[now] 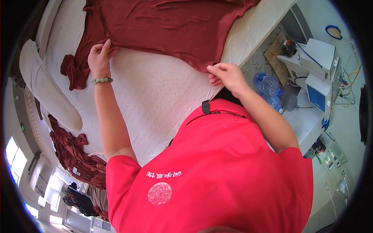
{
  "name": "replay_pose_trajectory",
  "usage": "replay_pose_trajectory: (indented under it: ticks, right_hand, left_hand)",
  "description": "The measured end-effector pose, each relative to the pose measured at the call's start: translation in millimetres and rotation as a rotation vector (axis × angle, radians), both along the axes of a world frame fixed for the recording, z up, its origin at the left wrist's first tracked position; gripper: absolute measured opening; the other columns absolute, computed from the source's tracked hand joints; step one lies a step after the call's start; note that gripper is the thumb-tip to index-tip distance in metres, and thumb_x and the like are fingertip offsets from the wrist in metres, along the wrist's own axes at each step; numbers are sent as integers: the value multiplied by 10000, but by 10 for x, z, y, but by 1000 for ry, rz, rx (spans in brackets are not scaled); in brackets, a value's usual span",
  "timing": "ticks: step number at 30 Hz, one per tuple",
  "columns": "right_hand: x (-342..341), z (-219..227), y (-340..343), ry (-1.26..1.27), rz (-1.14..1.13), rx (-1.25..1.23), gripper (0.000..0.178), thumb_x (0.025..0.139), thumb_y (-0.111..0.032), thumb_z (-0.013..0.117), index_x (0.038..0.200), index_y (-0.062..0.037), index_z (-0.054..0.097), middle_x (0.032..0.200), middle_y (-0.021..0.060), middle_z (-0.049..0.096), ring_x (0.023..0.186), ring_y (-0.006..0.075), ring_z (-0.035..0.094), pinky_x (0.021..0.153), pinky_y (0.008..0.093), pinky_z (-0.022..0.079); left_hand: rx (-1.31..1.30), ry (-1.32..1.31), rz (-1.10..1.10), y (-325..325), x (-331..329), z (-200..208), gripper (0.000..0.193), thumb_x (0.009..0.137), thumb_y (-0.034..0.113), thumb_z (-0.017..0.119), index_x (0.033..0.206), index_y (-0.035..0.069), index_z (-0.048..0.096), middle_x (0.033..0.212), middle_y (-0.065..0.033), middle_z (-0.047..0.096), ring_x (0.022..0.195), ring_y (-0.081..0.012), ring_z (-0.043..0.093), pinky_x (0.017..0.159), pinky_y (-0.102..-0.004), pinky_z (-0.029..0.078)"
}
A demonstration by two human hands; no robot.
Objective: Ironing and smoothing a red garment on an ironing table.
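Note:
A dark red garment (167, 29) of thin, soft cloth lies spread over the white padded table (143, 77), with small wrinkles across it. Its near edge runs between my two hands. At the left part of that edge my left hand (99, 58) pinches the cloth between thumb and fingers; a beaded bracelet circles that wrist. My right hand (226, 75) is closed at the near right corner, thumb and forefinger pressed together on the cloth. Left of my left hand, a narrow bunched part like a sleeve lies crumpled. The garment's far end is cut off by the picture's top.
A long white padded arm (50, 85) stands along the left. Behind it lies a heap of dark red garments (77, 155). Right of the table are large clear blue bottles (268, 89), a white machine with a blue panel (316, 93), loose cables and a wooden board (280, 56).

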State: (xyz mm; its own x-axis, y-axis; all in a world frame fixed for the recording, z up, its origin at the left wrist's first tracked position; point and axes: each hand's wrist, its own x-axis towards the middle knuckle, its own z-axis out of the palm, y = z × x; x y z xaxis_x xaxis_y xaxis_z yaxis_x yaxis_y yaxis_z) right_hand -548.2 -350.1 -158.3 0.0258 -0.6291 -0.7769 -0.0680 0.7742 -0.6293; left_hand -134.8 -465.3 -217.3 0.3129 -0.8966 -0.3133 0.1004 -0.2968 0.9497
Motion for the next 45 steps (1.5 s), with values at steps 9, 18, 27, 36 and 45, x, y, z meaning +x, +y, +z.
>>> replay_pose_trajectory:
  ticks: [9, 18, 27, 36, 45]
  right_hand:
    - [-234, 251, 221, -7, -1, 12, 176, 953, -175, 714, 948, 1, 703, 817, 67, 705, 718, 141, 688, 678, 298, 597]
    - [-57, -115, 362, -53, -23, 104, 205, 930, -182, 746, 893, 12, 690, 811, 80, 709, 697, 138, 688, 641, 262, 585]
    - [18, -178, 366, 172, 209, 47, 225, 949, -178, 708, 850, 20, 668, 741, 86, 699, 598, 132, 674, 562, 264, 572]
    - [-28, -48, 230, 399, 570, 43, 285, 956, -248, 706, 877, 22, 656, 668, 89, 681, 517, 133, 647, 471, 270, 519]
    - [441, 456, -656, 589, 989, -870, 311, 918, -234, 701, 1171, -59, 649, 874, 132, 709, 787, 275, 704, 704, 384, 546]
  left_hand:
    - [-31, -914, -75, -44, -134, 374, 261, 878, 239, 758, 877, 16, 623, 793, -92, 705, 721, -211, 689, 663, -361, 545]
    - [45, -1066, -137, 210, -196, 154, 212, 869, 253, 715, 912, 79, 602, 814, -117, 698, 784, -340, 670, 712, -437, 528]
    - [-108, -1214, -61, 381, -310, -12, 170, 884, 216, 704, 928, 107, 581, 834, -93, 674, 768, -335, 658, 665, -450, 512]
    - [-243, -1269, 215, 474, -325, -205, 152, 863, 173, 746, 921, 106, 622, 914, -75, 667, 852, -284, 646, 699, -400, 510]
    - [-310, -1229, -9, 993, -1039, 52, 717, 787, 376, 813, 1367, 52, 546, 1396, -142, 571, 1302, -336, 521, 1054, -466, 424]
